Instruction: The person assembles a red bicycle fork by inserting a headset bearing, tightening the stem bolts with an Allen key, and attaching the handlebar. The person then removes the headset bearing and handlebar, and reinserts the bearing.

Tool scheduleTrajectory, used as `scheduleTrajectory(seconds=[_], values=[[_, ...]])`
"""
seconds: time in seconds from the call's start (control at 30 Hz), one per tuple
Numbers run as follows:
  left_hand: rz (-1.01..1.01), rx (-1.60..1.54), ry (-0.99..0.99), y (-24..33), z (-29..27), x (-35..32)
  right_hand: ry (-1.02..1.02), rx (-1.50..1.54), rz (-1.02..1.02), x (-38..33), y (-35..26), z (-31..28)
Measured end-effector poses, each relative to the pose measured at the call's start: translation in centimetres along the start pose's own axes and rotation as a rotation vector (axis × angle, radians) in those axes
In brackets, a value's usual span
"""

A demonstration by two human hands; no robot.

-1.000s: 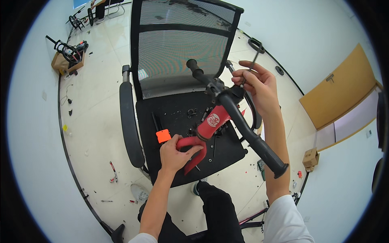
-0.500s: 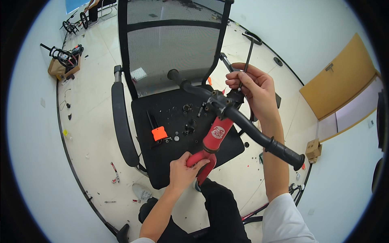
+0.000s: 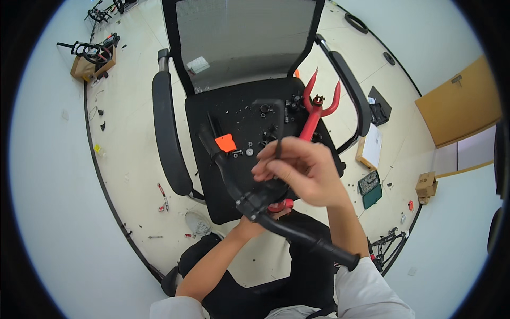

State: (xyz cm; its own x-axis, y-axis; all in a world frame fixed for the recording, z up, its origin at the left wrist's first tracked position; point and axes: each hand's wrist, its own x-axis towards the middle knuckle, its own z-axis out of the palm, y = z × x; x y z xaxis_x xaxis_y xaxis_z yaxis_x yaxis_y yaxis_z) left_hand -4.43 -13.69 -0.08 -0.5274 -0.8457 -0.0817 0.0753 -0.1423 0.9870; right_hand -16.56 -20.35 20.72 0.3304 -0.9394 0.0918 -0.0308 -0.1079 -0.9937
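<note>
My left hand [image 3: 252, 226] is closed around red tubing just below the black handlebar [image 3: 226, 178], its fingers partly hidden by the bar. This belongs to a small red bike frame [image 3: 311, 123]; beyond my right hand its tube ends in two pointed prongs over the seat, with a clamp between them. The handlebar slants from upper left to lower right, its stem clamp [image 3: 253, 204] in the middle. Between thumb and fingers, my right hand [image 3: 305, 170] pinches a dark L-shaped hex key [image 3: 280, 123], blurred, above the stem. The key's lower end is hidden by the fingers.
A black office chair [image 3: 204, 101] faces me; its seat holds an orange piece [image 3: 226, 142], a round metal part [image 3: 249, 152] and several small bolts. On the floor lie an open green case [image 3: 373, 196], a white box [image 3: 370, 146] and a cardboard box [image 3: 426, 184].
The handlebar and frame have tipped down toward me, and the frame's prongs have come into view above the seat. My right hand with the hex key has moved down and left.
</note>
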Motion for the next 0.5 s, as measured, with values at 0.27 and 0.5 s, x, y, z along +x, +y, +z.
scheduleTrajectory(seconds=[0.27,0.5], values=[[0.21,0.118,-0.016,-1.1,-0.4,0.6,-0.009,-0.089,-0.085,0.2,3.2,2.7],[-0.231,0.006,-0.168,-2.1,-1.4,-1.2,-0.113,-0.135,-0.072,1.2,5.7,5.1]])
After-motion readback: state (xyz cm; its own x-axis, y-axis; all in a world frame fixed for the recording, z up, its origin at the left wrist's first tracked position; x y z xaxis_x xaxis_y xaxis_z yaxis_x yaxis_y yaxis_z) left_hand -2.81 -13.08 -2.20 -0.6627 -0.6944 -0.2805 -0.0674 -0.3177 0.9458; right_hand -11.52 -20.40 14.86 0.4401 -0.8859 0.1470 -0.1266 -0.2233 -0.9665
